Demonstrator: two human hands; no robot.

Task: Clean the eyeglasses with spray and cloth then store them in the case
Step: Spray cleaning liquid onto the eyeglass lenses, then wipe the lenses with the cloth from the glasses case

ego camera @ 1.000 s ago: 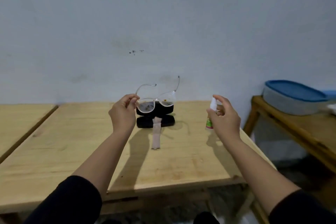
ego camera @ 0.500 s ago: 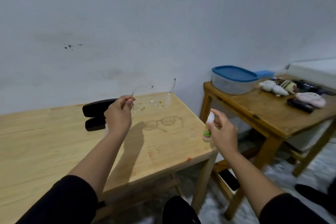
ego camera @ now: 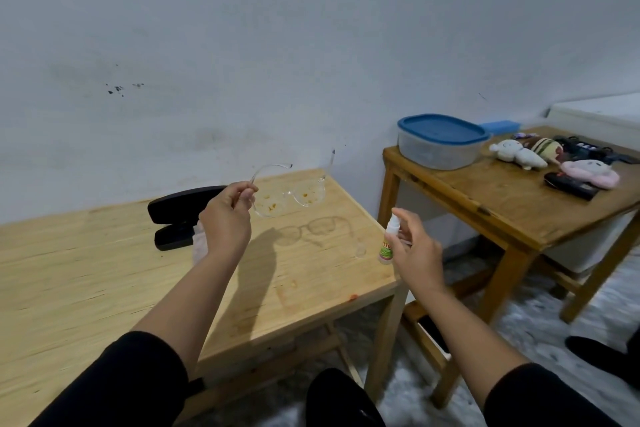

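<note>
My left hand pinches one temple of the clear-framed eyeglasses and holds them up over the wooden table. Orange specks dot both lenses. My right hand grips a small white spray bottle with a green label, a finger on its nozzle, right of the glasses near the table's right edge. The open black case lies behind my left hand. A pale cloth shows partly beside my left wrist.
A small clear cap stands on the table near the bottle. A second wooden table at the right carries a blue-lidded container, plush toys and dark items. The floor gap lies between the tables.
The view has swung right, bringing the second table into sight. Both hands keep their holds; the glasses and the bottle stay in about the same relation.
</note>
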